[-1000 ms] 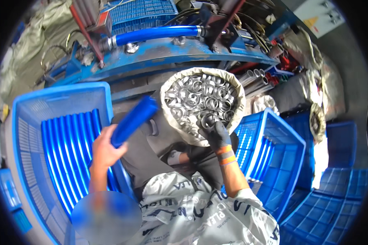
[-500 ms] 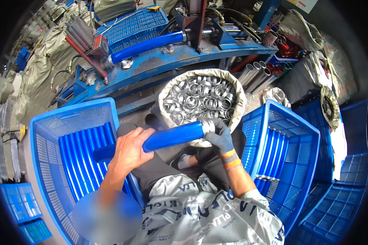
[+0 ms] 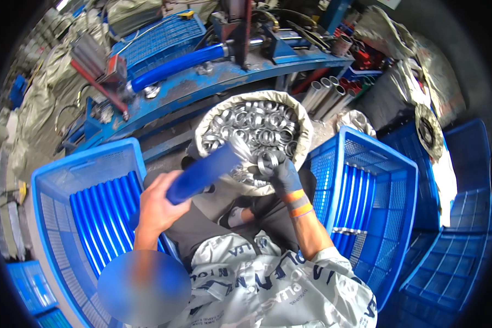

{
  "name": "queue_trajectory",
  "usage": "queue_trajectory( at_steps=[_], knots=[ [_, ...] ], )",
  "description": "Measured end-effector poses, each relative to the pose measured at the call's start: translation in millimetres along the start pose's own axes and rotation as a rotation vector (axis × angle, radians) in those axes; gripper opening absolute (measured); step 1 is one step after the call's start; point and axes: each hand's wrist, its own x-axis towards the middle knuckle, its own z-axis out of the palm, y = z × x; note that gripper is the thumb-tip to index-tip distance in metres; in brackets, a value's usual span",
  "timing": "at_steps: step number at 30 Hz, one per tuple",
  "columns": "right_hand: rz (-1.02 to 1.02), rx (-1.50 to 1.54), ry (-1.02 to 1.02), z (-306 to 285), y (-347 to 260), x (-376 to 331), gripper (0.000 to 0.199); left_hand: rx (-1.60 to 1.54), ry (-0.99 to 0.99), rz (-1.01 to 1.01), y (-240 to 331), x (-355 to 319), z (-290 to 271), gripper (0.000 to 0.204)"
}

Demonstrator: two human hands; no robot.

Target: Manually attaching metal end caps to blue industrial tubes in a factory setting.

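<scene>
My bare left hand [image 3: 159,206] is wrapped round a blue tube [image 3: 205,170], held tilted with its far end raised toward the sack. That end, smeared by motion, carries silvery metal [image 3: 239,150]. In a grey glove with an orange-striped cuff, my right hand [image 3: 284,176] pinches a metal ring [image 3: 267,163] over the sack's near rim. The two hands are apart. Behind them stands a pale cloth sack [image 3: 307,131] with its rim rolled down, filled with loose metal rings [image 3: 257,123].
To my left, a blue crate [image 3: 41,183] holds a row of blue tubes [image 3: 106,213]. Another blue crate [image 3: 410,169] on the right contains tubes with metal ends [image 3: 355,191]. Across the back runs a blue machine bench [image 3: 175,98] with a blue tube [image 3: 180,66] clamped in it; bare metal pipes [image 3: 325,95] stand beside it.
My right hand has come away from the tube's end and now has a loose ring in its fingers. The tube has swung to a steeper tilt in my left hand. The whole view has shifted slightly.
</scene>
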Motion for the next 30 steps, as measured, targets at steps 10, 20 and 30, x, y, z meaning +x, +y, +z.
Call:
queue_trajectory(
  at_steps=[10,20,30],
  knots=[
    [-0.038,0.091,-0.106,32.1,-1.3,-10.3,0.132,-1.504,0.412,-0.371,-41.1,-33.8,59.6,0.06],
    [-0.108,-0.017,-0.189,41.6,-12.3,-5.7,0.101,-1.493,0.428,-0.431,-53.8,-40.5,85.6,0.062],
    [-0.04,-0.186,-0.18,36.4,-8.2,5.3,0.098,-1.458,0.435,-0.435,-62.7,-34.7,96.1,0.057]
  ],
)
